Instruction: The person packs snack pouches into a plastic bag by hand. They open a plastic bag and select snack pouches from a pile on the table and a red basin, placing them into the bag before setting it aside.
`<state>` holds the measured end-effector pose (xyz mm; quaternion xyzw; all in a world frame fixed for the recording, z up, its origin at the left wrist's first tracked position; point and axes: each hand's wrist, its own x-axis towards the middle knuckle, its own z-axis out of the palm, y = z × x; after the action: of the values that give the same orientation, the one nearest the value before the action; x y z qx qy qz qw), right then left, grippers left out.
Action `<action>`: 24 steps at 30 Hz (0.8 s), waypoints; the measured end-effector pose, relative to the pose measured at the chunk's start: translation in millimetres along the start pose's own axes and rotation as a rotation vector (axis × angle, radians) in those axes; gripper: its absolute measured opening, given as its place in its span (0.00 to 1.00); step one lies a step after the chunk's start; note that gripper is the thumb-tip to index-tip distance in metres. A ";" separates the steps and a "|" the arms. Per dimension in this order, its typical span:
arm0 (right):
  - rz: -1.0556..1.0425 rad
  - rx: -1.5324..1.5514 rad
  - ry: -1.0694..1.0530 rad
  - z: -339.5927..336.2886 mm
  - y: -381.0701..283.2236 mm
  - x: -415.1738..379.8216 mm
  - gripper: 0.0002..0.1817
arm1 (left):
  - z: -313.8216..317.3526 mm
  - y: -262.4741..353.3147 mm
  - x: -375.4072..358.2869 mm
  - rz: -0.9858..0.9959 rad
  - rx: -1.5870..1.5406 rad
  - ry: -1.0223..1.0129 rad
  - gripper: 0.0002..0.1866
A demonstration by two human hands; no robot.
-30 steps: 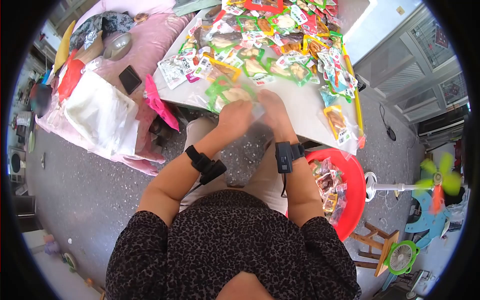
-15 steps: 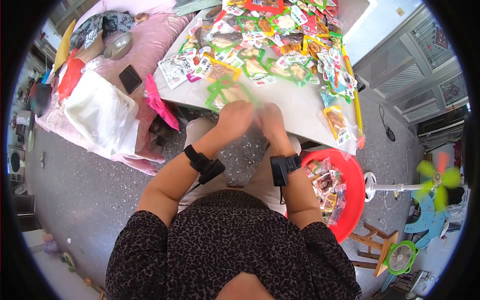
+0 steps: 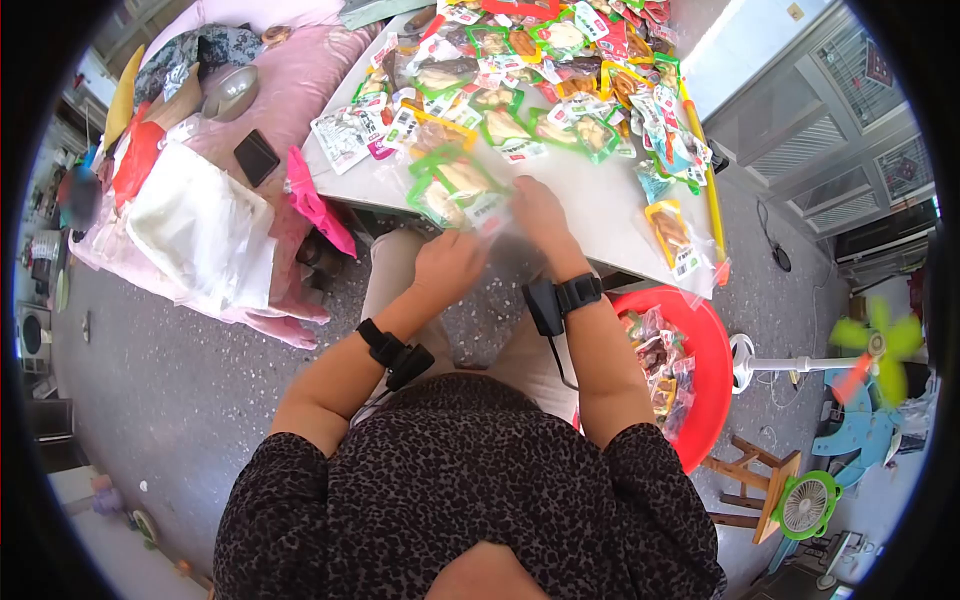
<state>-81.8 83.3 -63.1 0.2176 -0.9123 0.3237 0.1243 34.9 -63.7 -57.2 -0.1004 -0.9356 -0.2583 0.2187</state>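
A clear food packet with green edges and pale pieces inside (image 3: 450, 188) is held at the near edge of the table, slightly smeared by motion. My left hand (image 3: 450, 262) is closed at its lower edge, below the white label. At the packet's right side my right hand (image 3: 541, 212) has its fingers pinched together at the clear end. Just beyond lies a yellow-edged packet (image 3: 440, 130), partly covered by the held one. Many similar packets (image 3: 560, 80) are heaped on the white table (image 3: 590, 205).
A red tub (image 3: 712, 370) of packets stands on the floor to my right. A yellow-edged packet (image 3: 670, 235) lies near the table's right corner. Left is a pink-covered surface (image 3: 310, 60) with a phone (image 3: 257, 158) and white plastic bags (image 3: 200, 225). A fan (image 3: 876, 345) stands right.
My hands were close together at the packet's near end. They have moved apart, the left down and leftward, the right slightly up. The packet has turned, and its white label shows.
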 end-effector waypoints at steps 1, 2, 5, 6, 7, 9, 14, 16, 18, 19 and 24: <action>0.044 -0.010 -0.126 -1.2 -0.5 3.1 0.13 | 1.5 -3.2 -6.5 -0.052 -0.011 -0.020 0.13; 0.089 0.079 -0.101 1.1 0.1 5.7 0.11 | 3.4 -7.1 -10.6 -0.106 -0.019 -0.039 0.14; 0.223 0.320 -0.061 8.0 -0.6 5.9 0.07 | 13.6 -14.5 -16.8 -0.231 -0.098 0.004 0.15; 0.260 0.383 -0.064 7.8 -3.3 5.8 0.06 | 15.9 -14.9 -16.0 -0.237 -0.143 0.032 0.15; 0.297 0.446 -0.064 6.7 -5.9 6.3 0.05 | 17.9 -15.2 -13.7 -0.242 -0.188 0.060 0.15; 0.365 0.569 -0.064 1.3 -11.1 7.0 0.05 | 17.7 -12.9 -10.1 -0.279 -0.301 0.087 0.13; 0.383 0.714 -0.106 -19.6 -24.7 10.3 0.05 | 10.5 -12.3 -6.7 -0.260 -0.475 0.175 0.06; 0.359 0.751 -0.126 -25.5 -30.2 14.1 0.05 | -1.2 -12.3 0.7 -0.208 -0.473 0.217 0.04; 0.348 0.784 -0.094 -32.3 -36.6 21.6 0.05 | -16.3 -11.7 12.4 -0.213 -0.498 0.229 0.03; 0.343 0.802 -0.075 -37.3 -40.2 25.8 0.05 | -26.2 -10.9 19.5 -0.245 -0.524 0.219 0.04; 0.330 0.689 -0.190 -76.0 -59.4 46.0 0.07 | -73.6 -18.9 71.5 -0.253 -0.586 0.085 0.05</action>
<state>-87.1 76.3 43.5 0.1261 -0.7803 0.6051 -0.0948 -7.7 -113.1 24.2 -0.0311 -0.8165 -0.5459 0.1852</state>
